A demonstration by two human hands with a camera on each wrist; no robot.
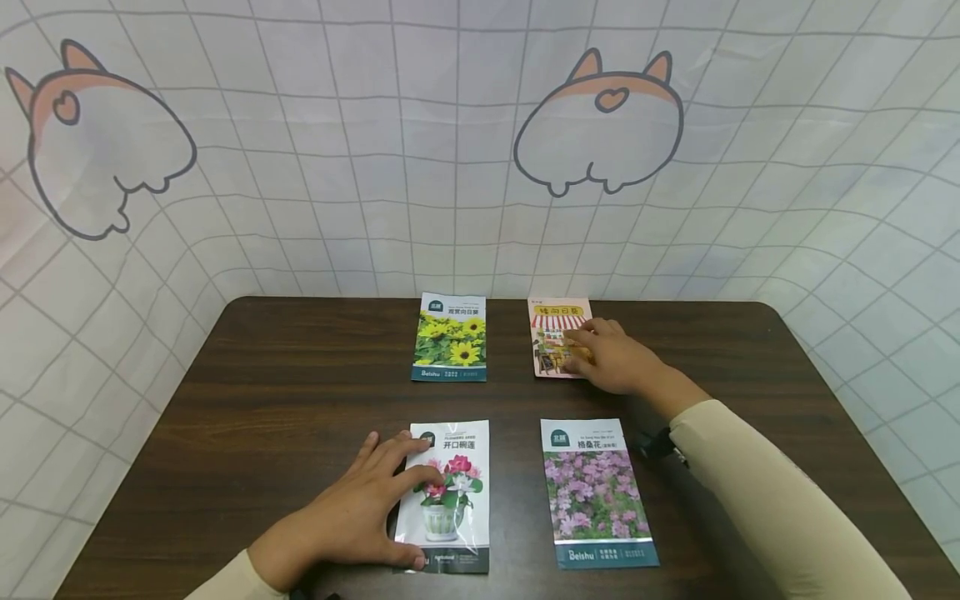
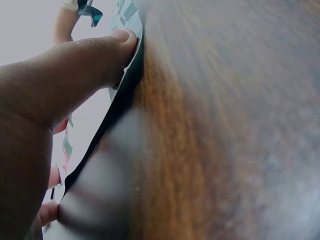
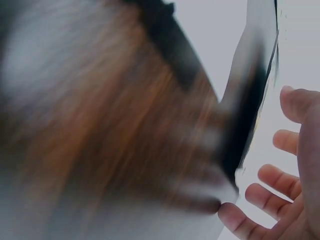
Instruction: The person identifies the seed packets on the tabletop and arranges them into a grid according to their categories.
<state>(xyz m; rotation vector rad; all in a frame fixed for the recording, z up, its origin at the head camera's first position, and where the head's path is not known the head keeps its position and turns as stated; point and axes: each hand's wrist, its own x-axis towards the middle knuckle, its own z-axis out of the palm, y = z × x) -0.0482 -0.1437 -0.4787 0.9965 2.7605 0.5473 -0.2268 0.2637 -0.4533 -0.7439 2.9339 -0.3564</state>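
In the head view, my left hand (image 1: 360, 504) rests on the left side of a white seed packet (image 1: 476, 446) printed with pink lotus flowers in a pot. Its thumb presses near the lower edge, and the spread fingers lie on the upper part; the left wrist view shows the thumb (image 2: 107, 57) on the packet's surface. Farther back, my right hand (image 1: 618, 362) reaches over the right side of a pink seed packet (image 1: 558, 310) with a striped shop awning. Its fingers are spread and only lightly bent in the right wrist view, the little fingertip right at the packet's edge.
A seed packet with yellow sunflowers (image 1: 452, 337) lies at the back, left of the pink one. Below my right forearm's left side lies a packet with purple flowers (image 1: 596, 496). All lie on a dark wooden table (image 1: 300, 358) before a white grid-patterned cloth (image 1: 360, 167).
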